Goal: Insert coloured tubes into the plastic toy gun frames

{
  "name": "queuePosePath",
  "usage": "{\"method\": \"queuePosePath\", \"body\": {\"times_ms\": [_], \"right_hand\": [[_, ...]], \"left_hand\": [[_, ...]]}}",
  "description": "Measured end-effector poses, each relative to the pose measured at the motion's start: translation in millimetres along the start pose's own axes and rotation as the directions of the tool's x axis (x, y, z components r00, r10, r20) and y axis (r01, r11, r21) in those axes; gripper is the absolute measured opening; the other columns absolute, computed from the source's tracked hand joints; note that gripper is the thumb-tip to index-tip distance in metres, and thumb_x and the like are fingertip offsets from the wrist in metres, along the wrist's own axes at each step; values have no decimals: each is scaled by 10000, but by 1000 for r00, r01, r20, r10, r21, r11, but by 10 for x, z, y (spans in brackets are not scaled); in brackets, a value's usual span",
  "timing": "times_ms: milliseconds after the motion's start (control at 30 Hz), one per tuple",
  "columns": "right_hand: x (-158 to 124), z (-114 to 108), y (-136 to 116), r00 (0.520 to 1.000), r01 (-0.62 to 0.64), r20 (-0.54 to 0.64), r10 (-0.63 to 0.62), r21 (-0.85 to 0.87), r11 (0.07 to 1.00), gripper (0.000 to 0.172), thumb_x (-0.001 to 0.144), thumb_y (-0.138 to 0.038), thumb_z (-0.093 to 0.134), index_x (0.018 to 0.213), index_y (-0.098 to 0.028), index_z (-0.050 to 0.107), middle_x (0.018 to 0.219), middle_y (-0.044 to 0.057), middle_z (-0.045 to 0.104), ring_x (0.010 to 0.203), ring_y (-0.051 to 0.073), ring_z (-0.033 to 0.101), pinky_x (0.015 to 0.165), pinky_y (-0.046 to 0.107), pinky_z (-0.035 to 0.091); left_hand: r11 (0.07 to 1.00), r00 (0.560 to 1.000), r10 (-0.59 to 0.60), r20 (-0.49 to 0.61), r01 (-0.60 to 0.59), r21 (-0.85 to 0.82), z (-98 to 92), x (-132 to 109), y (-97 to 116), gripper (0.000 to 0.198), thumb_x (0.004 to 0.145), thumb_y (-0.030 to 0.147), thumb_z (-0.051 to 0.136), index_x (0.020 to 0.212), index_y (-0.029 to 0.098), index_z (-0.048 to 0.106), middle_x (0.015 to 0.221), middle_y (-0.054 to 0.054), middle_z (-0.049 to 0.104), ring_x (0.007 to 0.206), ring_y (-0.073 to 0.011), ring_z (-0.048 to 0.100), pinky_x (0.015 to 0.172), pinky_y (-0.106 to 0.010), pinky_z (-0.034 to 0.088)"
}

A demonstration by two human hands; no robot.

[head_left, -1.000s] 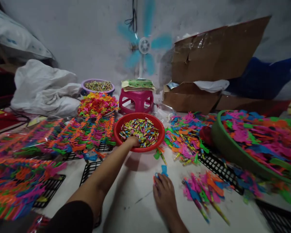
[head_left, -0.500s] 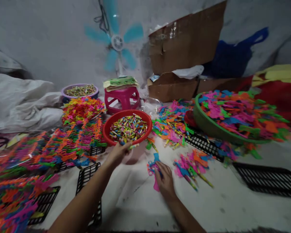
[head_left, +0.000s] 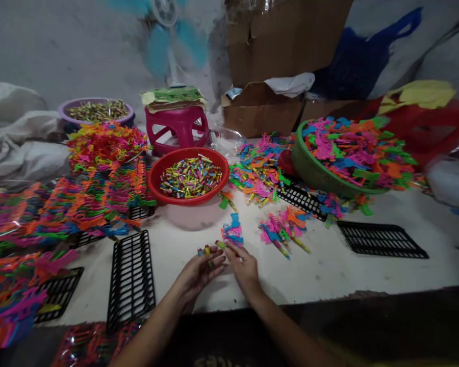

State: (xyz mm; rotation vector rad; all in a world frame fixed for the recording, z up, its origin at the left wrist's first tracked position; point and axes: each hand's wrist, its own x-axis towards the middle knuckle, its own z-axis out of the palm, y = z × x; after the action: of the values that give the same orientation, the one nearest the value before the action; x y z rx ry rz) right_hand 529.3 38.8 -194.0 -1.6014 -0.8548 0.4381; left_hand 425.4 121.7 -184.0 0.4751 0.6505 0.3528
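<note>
My left hand (head_left: 195, 275) is half curled, palm up, around several short patterned tubes (head_left: 207, 250) in yellow, blue and red. Close by on the right, my right hand (head_left: 245, 267) pinches the end of one yellow-green tube (head_left: 221, 244) between thumb and fingertips. Just beyond the fingers lie blue and pink gun-shaped plastic pieces (head_left: 235, 221). To their right is a small pile of gun-shaped pieces with tubes on them (head_left: 285, 229). Behind my hands stands a red basin (head_left: 190, 200) of the same kind of tubes.
At the right, a green basin (head_left: 309, 168) is heaped with colourful plastic pieces. Black slotted trays (head_left: 132, 275) lie left and right on the white table (head_left: 309, 285). Rows of colourful pieces (head_left: 80, 204) cover the left. A pink stool (head_left: 181, 127) and cardboard boxes (head_left: 262, 109) stand behind.
My left hand has come from the red basin's edge back toward me with tubes in it. My right hand has left the gun-shaped pieces and now pinches a tube. The view has tilted down.
</note>
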Motion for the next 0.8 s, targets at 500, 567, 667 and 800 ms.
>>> {"method": "queuePosePath", "body": {"times_ms": [500,567,667,800], "right_hand": [[458,-293,206,993,117,92,-73,-726,677,35,696,-198,607,686,-168,592,749,61,576,771,202,517,723,321,417],[383,-263,210,995,94,88,-46,-678,729,38,698,-181,596,732,-165,589,760,51,592,763,185,531,718,296,418],[289,-269,197,998,26,59,18,-661,750,156,671,-263,636,785,-162,603,809,65,607,784,195,542,720,297,410],[271,-317,159,953,-211,87,290,-496,842,175,622,-319,662,603,-175,564,564,1,556,577,150,520,566,259,381]], "left_hand": [[958,962,227,-154,-192,215,-213,117,-157,285,667,240,687,886,109,561,788,-42,611,582,-96,585,432,-159,433],[949,965,223,-137,-182,259,-186,147,-221,335,650,275,695,903,99,564,732,-40,611,604,-113,590,466,-176,447],[925,967,238,-88,-198,324,-142,173,-270,398,625,346,702,906,98,569,653,-24,594,595,-118,573,489,-188,434],[900,955,277,-109,-218,377,-93,139,-241,410,588,396,714,853,117,571,574,29,531,489,-75,479,435,-170,344]]}}
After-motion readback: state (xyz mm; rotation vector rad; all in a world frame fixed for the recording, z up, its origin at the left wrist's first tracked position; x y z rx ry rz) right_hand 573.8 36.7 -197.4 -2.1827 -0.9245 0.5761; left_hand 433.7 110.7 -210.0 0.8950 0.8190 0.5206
